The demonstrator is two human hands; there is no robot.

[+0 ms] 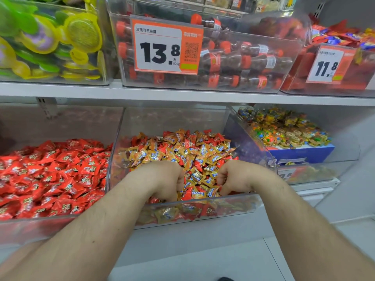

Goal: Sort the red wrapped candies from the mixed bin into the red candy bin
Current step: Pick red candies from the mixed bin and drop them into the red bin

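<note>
Both hands, left hand and right hand, dig curled fingers into mixed bin; contents unclear. Pinch only red candies, carry toward nine o'clock, red candy bin.

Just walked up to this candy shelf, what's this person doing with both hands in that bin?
A person is sorting candy. Both the left hand and the right hand are dug into the mixed bin of gold and red wrapped candies, fingers curled down among the wrappers. Whether either hand actually grips a candy is hidden. The red candy bin sits directly to the left, already well filled.
</note>
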